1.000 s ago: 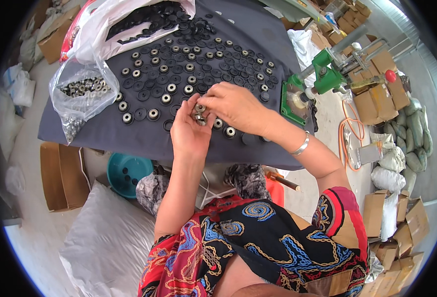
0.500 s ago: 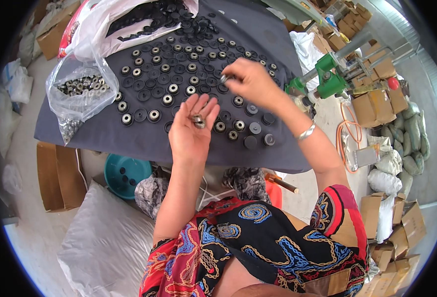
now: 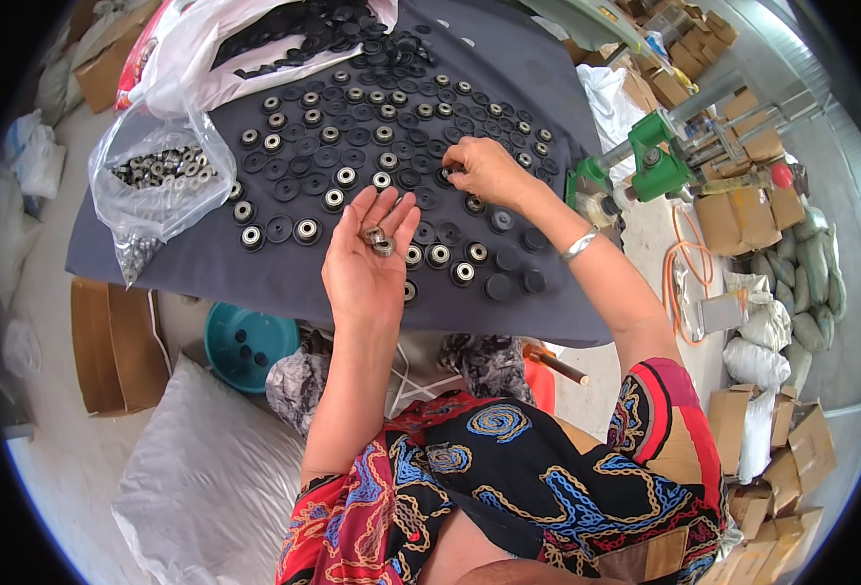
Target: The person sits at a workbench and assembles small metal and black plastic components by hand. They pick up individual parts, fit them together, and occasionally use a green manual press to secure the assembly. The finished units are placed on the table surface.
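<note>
My left hand (image 3: 365,255) is palm up over the near part of the table, cupped around a few small metal bearings (image 3: 380,242). Farther right, my right hand (image 3: 487,172) reaches down among the black round caps, thumb and fingers pinched together at a cap; the bearing they held is mostly hidden behind the fingertips. Rows of black caps (image 3: 326,157) spread over the dark cloth, many with a shiny bearing seated in the middle, such as this bearing (image 3: 306,230). Several plain dark caps (image 3: 498,286) sit near the front right.
A clear plastic bag (image 3: 162,175) of loose bearings rests at the table's left edge. Behind it a white sack (image 3: 182,58) spills black caps. A green metal press (image 3: 657,166) stands on the right. Below the table are a teal basin (image 3: 218,336) and an open carton (image 3: 109,346).
My right hand has come down onto a black cap with the bearing from its fingertips. My left hand has shifted slightly left and lower, and its bearings have moved in the palm.
</note>
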A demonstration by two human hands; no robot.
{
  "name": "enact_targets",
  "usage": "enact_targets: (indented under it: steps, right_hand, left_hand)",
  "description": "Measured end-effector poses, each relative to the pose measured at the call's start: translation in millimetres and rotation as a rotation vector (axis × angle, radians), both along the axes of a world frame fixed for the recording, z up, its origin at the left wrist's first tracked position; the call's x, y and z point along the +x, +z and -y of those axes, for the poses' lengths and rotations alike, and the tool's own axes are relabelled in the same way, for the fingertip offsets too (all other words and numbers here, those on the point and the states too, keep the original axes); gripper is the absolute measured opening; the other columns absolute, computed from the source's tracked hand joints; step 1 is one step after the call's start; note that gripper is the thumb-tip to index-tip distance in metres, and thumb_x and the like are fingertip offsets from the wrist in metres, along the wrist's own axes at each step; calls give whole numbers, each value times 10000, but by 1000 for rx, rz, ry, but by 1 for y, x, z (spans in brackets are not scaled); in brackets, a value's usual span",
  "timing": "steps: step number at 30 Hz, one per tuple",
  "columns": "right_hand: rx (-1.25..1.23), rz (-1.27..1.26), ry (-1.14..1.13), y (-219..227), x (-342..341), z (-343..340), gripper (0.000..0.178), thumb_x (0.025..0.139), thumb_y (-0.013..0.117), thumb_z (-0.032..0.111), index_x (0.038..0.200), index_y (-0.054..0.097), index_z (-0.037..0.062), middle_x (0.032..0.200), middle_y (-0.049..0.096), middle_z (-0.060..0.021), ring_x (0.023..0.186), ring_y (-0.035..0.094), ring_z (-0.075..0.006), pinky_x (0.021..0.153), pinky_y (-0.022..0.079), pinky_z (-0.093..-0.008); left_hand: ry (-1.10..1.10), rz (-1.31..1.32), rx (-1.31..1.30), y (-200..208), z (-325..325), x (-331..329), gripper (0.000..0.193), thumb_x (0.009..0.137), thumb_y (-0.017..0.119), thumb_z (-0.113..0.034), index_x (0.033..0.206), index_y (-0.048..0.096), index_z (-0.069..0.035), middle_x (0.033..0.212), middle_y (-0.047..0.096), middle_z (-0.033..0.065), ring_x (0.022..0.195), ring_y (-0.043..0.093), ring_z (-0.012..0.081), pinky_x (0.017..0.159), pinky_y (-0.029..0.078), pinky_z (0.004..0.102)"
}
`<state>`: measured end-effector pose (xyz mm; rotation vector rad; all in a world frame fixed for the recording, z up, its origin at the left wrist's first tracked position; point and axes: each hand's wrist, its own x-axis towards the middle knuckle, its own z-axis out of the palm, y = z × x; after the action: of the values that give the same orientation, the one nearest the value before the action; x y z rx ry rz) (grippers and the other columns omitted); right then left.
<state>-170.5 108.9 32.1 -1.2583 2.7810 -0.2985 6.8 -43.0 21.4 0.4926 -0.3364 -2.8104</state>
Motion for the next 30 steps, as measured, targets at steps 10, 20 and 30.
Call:
enact_targets:
  steps: [10,20,30]
  right_hand:
    - [40,0,47,1,5,6,211,781,668,105,959,674,-9,916,624,-162,895,612,-333,806,489,-400]
    - [-159,-171,127,21,44,12,220,805,667,136,997,660,29,897,606,-128,862,609,-308,762,493,-388]
    - [-83,108,186,29,118,43,170,857,599,151,982,647,46,937,597,-146,863,603,-342,749,496,-421]
  left_hand:
    - [12,-31,-32,-3,2,3,403,1025,331,-229,1242,431,96,1182,522,226,1134,542,382,1006,460,466]
    - [18,-16,78,-11,-4,-2,494,1026,308,-297,1288,391,114,1316,425,283,1244,426,469,1081,363,539]
    - [-103,25,-57,-18,-9,-3,466,1028,323,-319,1288,461,42,1226,538,121,1136,504,221,985,401,379]
